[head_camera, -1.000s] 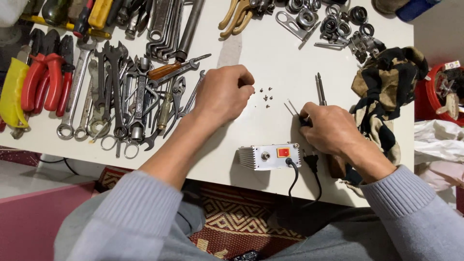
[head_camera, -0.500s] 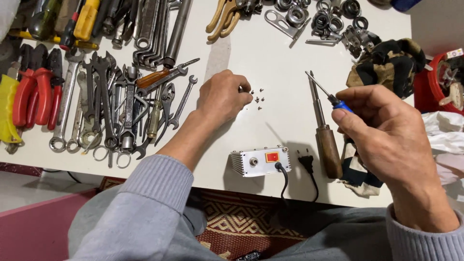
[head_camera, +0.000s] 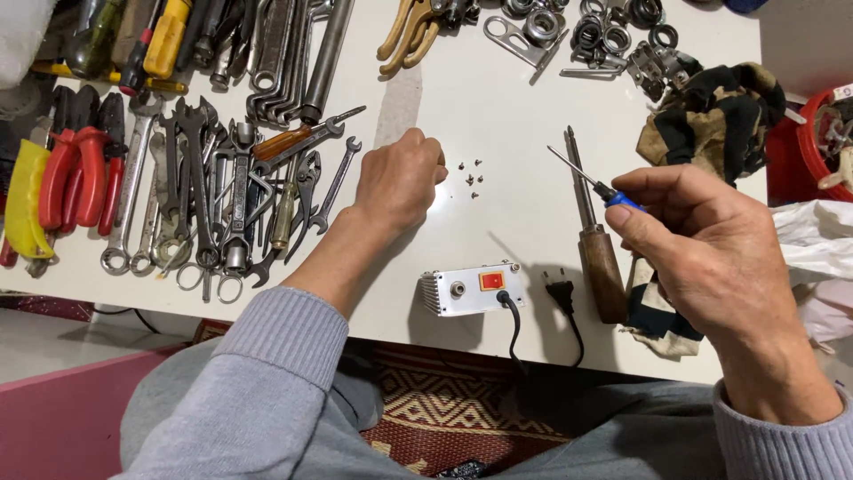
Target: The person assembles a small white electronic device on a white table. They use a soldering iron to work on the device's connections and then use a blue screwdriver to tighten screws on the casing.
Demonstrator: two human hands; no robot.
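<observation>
My right hand (head_camera: 711,249) is raised above the white table (head_camera: 498,107) and grips a small blue-handled screwdriver (head_camera: 593,182), its thin shaft pointing up and left. My left hand (head_camera: 400,178) rests on the table in a loose fist, just left of several tiny screws (head_camera: 471,175). I cannot tell whether its fingers hold anything. A small white box with a red switch and a black cord (head_camera: 469,291) sits at the near table edge. A wooden-handled screwdriver (head_camera: 593,240) lies beside my right hand.
Many wrenches and spanners (head_camera: 213,187) and red-handled pliers (head_camera: 75,173) cover the left side. Metal rings and brackets (head_camera: 586,31) lie at the far edge. A dark rag (head_camera: 720,116) and a red container (head_camera: 822,133) are at the right. A black plug (head_camera: 560,292) lies near the box.
My right hand has lifted from the table near the box, picked up the blue-handled screwdriver and risen toward the camera. My left hand has stayed by the screws.
</observation>
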